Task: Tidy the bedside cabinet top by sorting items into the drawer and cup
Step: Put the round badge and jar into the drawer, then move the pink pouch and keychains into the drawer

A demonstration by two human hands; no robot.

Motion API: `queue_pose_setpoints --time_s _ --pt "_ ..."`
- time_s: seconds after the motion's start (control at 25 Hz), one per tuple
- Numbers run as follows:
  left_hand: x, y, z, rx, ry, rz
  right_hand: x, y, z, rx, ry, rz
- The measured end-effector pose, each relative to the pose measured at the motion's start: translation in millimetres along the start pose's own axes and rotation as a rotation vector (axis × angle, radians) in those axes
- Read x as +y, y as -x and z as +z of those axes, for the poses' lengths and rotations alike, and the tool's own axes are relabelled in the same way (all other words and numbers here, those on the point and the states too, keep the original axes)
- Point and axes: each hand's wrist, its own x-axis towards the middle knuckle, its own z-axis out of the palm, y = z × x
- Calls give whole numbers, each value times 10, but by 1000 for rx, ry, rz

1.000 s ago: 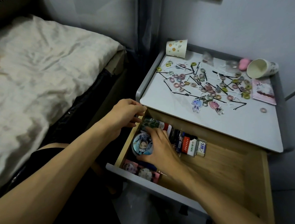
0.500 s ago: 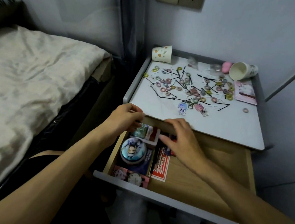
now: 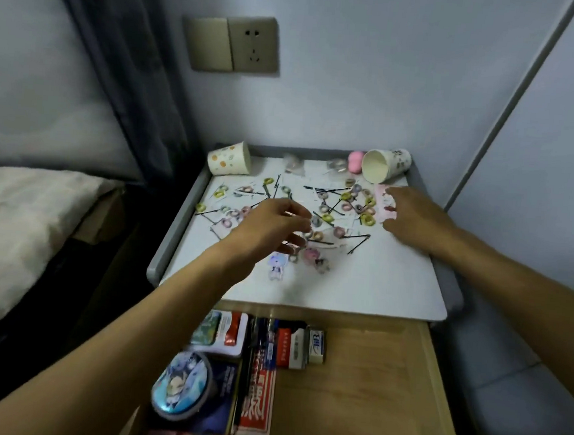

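Where the tipped white paper cup lies, a pink card is touched for sorting by the right grip, closure unclear; left grip loosely apart.

Cups behind hair ties; drawer before cabinet top.

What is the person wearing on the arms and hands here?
Nothing visible. Both forearms are bare to the frame's edge, without sleeves. The left hand and right hand have no gloves; no watch, bracelet or ring shows, though the picture is blurred.
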Motion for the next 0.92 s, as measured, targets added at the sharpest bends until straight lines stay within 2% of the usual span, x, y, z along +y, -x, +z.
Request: queue_pose_setpoints --time_s 0.12,0.2,0.32,0.36,0.44,0.56,0.68,0.76,0.92 --pt "205 -623 122 22 -107 39 176 -131 54 -98 118 -40" --pt "316 -1079 218 59 -277 92 293 -178 46 -148 171 -46" --pt "421 -1709 370 154 -867 268 380 -237 30 -25 347 -153" --pt "454 -1888 436 161 -968 321 405 -251 32 23 431 -211" --pt "488 -2196 535 125 -977 346 424 -257 27 120 516 -284" --pt "460 -2579 693 73 -975 334 460 -247 -50 327 341 -241" --pt "348 -2809 810 107 -1124 368 474 -175 -53 531 172 -262" --pt "279 -2895 863 158 -1150 378 491 -151 -9 512 46 -261" --pt "235 -2950 923 219 -1000 377 481 -161 66 421 -433 -135"
